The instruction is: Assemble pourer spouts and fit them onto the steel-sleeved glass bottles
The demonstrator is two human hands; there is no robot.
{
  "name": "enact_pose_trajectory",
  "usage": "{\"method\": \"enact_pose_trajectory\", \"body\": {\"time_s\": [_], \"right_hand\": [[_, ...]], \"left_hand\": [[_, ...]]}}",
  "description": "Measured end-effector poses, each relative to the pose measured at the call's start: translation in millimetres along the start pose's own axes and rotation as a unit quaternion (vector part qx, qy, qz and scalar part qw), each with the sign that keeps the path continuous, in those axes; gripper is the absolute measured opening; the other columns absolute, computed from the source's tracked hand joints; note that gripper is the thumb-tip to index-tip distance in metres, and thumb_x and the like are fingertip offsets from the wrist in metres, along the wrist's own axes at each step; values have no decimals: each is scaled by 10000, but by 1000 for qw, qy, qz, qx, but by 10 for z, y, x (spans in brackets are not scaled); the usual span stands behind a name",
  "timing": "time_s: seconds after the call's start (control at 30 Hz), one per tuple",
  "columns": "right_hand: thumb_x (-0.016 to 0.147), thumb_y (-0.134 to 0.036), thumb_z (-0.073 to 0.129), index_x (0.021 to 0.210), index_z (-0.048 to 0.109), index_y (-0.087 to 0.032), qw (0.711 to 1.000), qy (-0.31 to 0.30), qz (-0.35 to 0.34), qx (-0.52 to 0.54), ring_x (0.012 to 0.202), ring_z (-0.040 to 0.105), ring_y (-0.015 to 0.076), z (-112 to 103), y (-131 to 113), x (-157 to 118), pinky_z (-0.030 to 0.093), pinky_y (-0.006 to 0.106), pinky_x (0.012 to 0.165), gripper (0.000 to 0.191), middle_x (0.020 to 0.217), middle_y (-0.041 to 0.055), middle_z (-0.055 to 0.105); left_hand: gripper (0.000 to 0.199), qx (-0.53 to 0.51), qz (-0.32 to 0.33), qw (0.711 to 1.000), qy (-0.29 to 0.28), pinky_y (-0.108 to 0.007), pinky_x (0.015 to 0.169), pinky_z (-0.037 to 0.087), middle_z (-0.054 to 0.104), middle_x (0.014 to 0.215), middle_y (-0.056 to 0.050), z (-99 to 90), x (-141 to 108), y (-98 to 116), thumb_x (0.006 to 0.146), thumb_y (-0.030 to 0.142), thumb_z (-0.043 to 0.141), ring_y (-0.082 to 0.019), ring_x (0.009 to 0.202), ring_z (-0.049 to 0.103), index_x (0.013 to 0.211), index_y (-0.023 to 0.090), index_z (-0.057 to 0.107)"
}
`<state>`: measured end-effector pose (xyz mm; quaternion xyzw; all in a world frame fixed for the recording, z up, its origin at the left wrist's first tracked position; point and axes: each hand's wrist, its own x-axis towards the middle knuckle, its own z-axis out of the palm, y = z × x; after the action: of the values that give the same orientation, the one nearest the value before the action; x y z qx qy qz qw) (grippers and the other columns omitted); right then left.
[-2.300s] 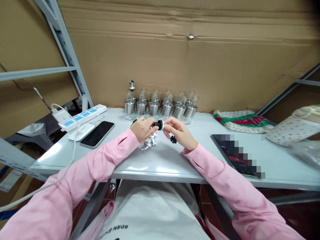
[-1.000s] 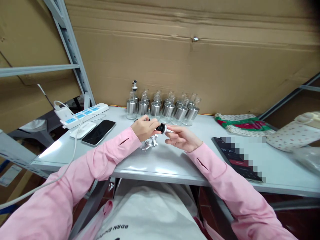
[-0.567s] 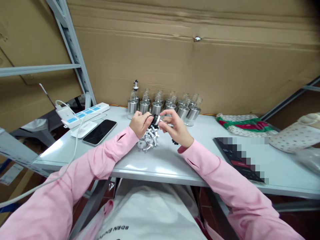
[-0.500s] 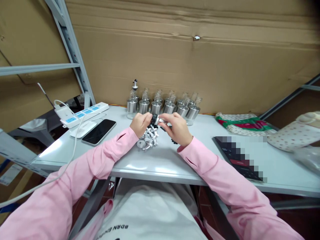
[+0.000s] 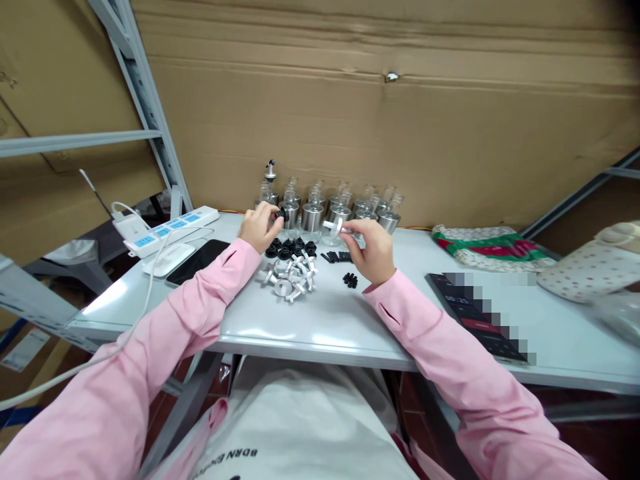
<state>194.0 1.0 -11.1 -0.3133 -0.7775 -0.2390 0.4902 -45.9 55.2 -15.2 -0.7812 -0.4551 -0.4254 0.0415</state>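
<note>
Pinched in my left hand [image 5: 261, 227] is a black ringed stopper [image 5: 281, 215], in front of the left bottles. My right hand [image 5: 369, 248] grips a silver pourer piece [image 5: 339, 227] with a round disc, its narrow end pointing left. The two parts are apart. Below them on the table lie a pile of silver pourer pieces [image 5: 283, 287], a group of black stoppers [image 5: 285, 252], some short black tubes [image 5: 344, 256] and a small cluster of black caps [image 5: 351, 280]. Behind stand rows of glass bottles with metal sleeves [image 5: 313, 217]; one at the back left carries a pourer [image 5: 271, 170].
On the left are a power strip [image 5: 173, 229], a white charger [image 5: 169, 259], a dark phone [image 5: 200, 261] and a white cable. A tablet [image 5: 480, 323], patterned cloth [image 5: 493, 248] and a dotted roll [image 5: 595, 263] lie on the right.
My hands have moved apart, the left one leftward and the right one slightly rightward. The black stopper and silver piece, together before, are now separate, and the small parts beneath show.
</note>
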Motion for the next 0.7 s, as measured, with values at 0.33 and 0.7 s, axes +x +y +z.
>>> {"method": "enact_pose_trajectory", "body": {"time_s": [0.33,0.7], "right_hand": [[859,-281,475,919,562,-198,999,-35,11,15,687,577,176,10,3,8,436,310,641,135,797,60,647],[886,-214,386,980,529,-180,998,-69,-9,13,751,590,189,36,-60,8,433,312,663,174,874,89,652]], "left_hand": [[267,151,64,967,-195,-359,811,284,584,1088,-77,149,-33,-221,840,225,458,-197,927,537,1090,202,551],[251,135,78,969,-192,-440,863,232,601,1031,-74,210,-77,-259,852,199,434,-222,973,479,1018,246,617]]}}
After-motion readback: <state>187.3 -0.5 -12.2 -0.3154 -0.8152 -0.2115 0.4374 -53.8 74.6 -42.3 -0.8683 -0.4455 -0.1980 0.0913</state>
